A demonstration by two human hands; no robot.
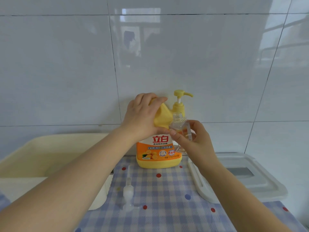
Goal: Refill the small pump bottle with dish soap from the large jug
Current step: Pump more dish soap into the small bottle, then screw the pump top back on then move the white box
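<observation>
The large yellow dish soap jug (158,158) stands upright against the tiled wall, with a yellow pump head (179,99) on top. My left hand (142,116) grips the jug's handle at its shoulder. My right hand (194,139) holds the small clear bottle (178,124) in the air just in front of the jug's neck; its threaded mouth is uncovered and points up. The small bottle's clear pump top (128,191) lies on the checked cloth in front of the jug, its tube pointing away from me.
A cream plastic basin (21,156) sits at the left. A white lidded container (247,180) lies at the right. The blue checked cloth (167,195) with red and blue dots covers the counter. Tiled wall directly behind the jug.
</observation>
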